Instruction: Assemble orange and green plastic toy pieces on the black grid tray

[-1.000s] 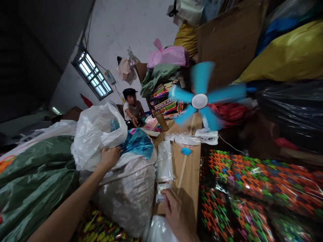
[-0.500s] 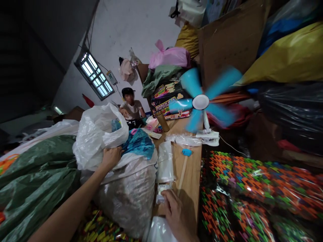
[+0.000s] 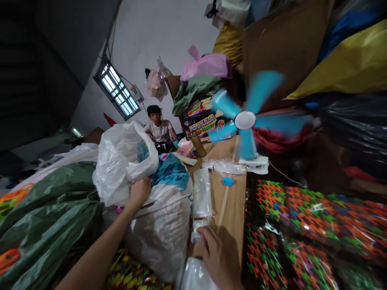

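Observation:
At the rim of a white plastic bag (image 3: pixel 121 161), my left hand (image 3: pixel 140 192) is closed with its fingertips hidden among the folds. A blue plastic bag (image 3: pixel 171 173) touches that hand's right side, above a bulging whitish translucent bag (image 3: pixel 163 229). My right hand (image 3: pixel 213 251) is low over the wooden table (image 3: pixel 231 209), its fingers curled and bunched at a small clear packet (image 3: pixel 196 237). What those fingertips hold, if anything, is hidden. Flat clear plastic bags (image 3: pixel 202 193) lie beyond the packet, and another clear bag (image 3: pixel 196 276) is nearer me.
A blue-bladed clip fan (image 3: pixel 244 120) spins at the table's right edge. Bags of orange and green pieces (image 3: pixel 314 213) lie right. A green sack (image 3: pixel 51 221) is left. A brown bottle (image 3: pixel 198 144) and a small blue item (image 3: pixel 227 181) stand farther off. A person (image 3: pixel 160 129) sits opposite.
The whole view has shifted slightly, with things appearing a little farther right. Both hands keep nearly the same places on the bag and at the packet. The fan blades have turned.

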`<state>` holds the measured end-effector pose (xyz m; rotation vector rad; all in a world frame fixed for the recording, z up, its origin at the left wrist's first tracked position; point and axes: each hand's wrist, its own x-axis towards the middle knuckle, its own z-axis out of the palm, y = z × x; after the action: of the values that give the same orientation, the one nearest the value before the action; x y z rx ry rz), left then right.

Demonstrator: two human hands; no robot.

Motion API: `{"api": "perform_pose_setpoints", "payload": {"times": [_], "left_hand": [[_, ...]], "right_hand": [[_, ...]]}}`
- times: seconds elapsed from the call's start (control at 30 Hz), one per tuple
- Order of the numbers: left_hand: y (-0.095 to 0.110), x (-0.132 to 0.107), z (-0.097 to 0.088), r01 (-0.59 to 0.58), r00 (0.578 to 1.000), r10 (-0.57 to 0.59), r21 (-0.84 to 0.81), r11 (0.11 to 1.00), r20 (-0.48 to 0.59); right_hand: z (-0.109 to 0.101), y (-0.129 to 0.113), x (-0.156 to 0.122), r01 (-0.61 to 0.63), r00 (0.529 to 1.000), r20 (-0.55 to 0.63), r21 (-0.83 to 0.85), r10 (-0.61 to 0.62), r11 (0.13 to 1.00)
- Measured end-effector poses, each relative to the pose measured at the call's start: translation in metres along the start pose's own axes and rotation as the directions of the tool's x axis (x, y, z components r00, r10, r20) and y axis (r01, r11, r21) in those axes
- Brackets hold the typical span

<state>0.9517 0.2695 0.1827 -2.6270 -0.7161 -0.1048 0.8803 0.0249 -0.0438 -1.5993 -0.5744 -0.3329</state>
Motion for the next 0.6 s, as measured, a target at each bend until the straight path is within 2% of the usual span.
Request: {"api": "perform_pose_setpoints", "payload": {"times": [0.2,0.47,0.6], "left_hand": [[0.001,0.001,0.007,0.041,0.999,-0.041,-0.055,0.998,0.002],[0.0,-0.002,0.008,0.029,0.997,-0.039,-0.161,0.987,-0.06],[-0.002,-0.002,0.01,0.017,0.998,-0.027,-0.172,0.985,-0.059]], "right_hand": [[0.0,0.001,-0.005,-0.009,1.0,0.019,-0.008,0.009,1.0],[0.011,0.026,0.0,0.219,0.972,-0.069,-0.056,-0.223,0.974],[0.01,0.021,0.001,0.216,0.972,-0.08,-0.074,-0.221,0.974]]}}
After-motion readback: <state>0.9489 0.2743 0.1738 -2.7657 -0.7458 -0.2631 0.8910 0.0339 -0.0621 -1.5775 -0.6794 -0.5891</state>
